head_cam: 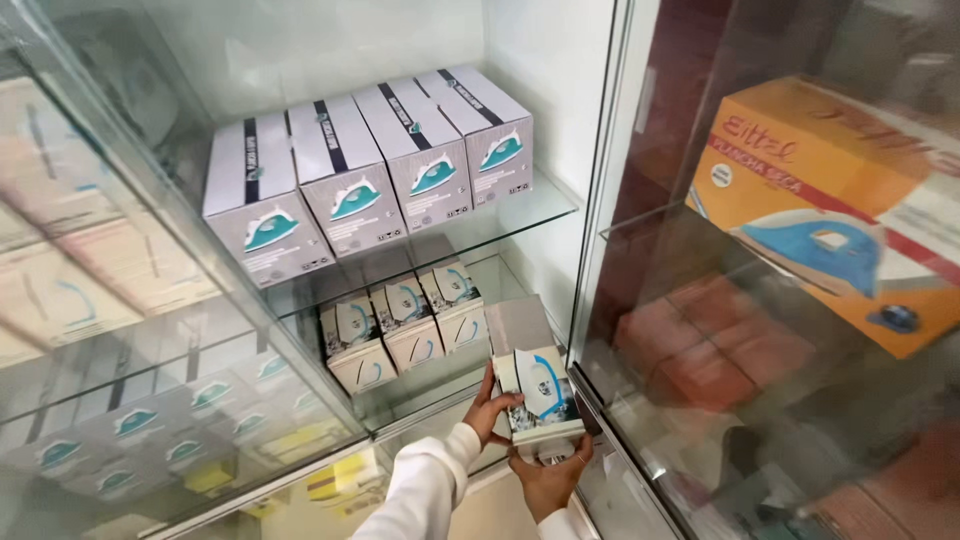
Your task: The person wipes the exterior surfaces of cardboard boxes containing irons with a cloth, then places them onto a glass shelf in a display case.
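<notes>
Glass shelves (520,215) carry rows of grey iron boxes (350,180). Left hand (488,408) and right hand (548,478) both grip a small iron box (538,385), fingers closed around it, just beside three boxes (405,325) on the lower shelf.

— Worn on the head; looking down and forward into an open glass cabinet; tilted, so the shelves run slantwise.

— Near or far?

— Close; left hand (488,408) and right hand (548,478) low in frame, just right of centre, sleeves coming up from the bottom edge; upper glass shelf (530,215) well above the hands and farther in; lower shelf level with them.

— Sides?

— Glass door left of the hands, across the near foreground; cabinet frame just right of them, another glazed case beyond.

— Shared ground between views?

— Only one view; nothing to overlap.
</notes>
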